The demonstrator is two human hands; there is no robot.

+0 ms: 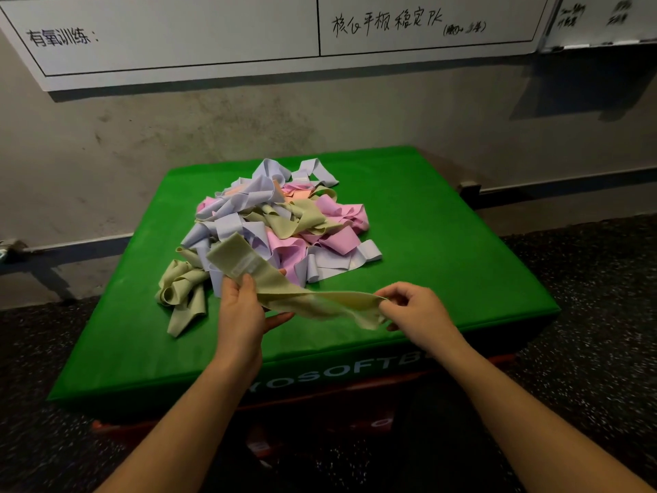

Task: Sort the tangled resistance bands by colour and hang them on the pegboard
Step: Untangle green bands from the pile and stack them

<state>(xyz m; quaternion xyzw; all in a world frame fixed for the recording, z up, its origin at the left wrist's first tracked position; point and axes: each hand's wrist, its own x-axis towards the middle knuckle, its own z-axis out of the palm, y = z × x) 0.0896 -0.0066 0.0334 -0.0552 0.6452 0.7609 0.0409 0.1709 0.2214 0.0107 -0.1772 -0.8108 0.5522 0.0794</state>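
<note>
A tangled pile of resistance bands (284, 222) in lilac, pink, pale green and a little orange lies on the green soft box (444, 243). One pale green band (320, 300) is stretched between my hands above the box's near side. My left hand (241, 311) grips its left part, just below a white label. My right hand (409, 307) pinches its right end. A small separate heap of pale green bands (185, 293) lies at the pile's near left. No pegboard is in view.
The green box sits on a red box (355, 396) on dark speckled floor (586, 314). Behind it is a grey wall (142, 144) with a whiteboard (177, 30) bearing handwriting at the top.
</note>
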